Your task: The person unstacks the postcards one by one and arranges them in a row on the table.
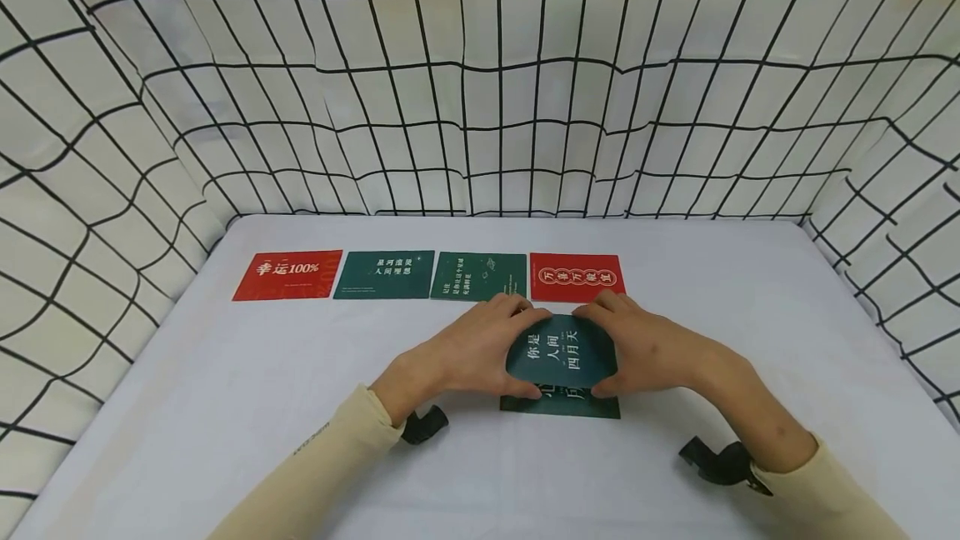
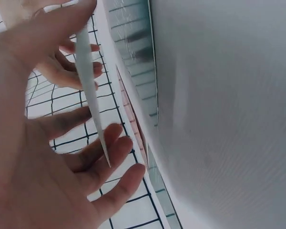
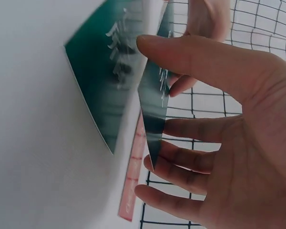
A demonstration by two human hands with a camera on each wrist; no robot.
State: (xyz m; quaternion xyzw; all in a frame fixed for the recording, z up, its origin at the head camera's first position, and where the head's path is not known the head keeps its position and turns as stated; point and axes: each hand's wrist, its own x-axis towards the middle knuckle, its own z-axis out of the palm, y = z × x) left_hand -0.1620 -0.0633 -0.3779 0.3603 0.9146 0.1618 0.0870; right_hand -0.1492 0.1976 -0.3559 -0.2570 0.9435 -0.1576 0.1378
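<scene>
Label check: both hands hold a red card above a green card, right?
Wrong colour: the head view shows the held card is green, not red. The left hand and right hand do hold it above another green card.

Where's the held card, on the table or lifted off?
Lifted off: the right wrist view shows a gap between the held card and the table.

Head view: worn on my head, well back, facing forward and down across the table (image 1: 187, 440) to the gridded backdrop (image 1: 517, 98). Left wrist view: close in on my left hand (image 1: 472, 348), rolled so the table fills picture right. Right wrist view: equally near my right hand (image 1: 652, 348), rolled oppositely, table at picture left. Both wrist views share the held card (image 1: 562, 352); in the left it appears nearly edge-on, print unreadable.
</scene>
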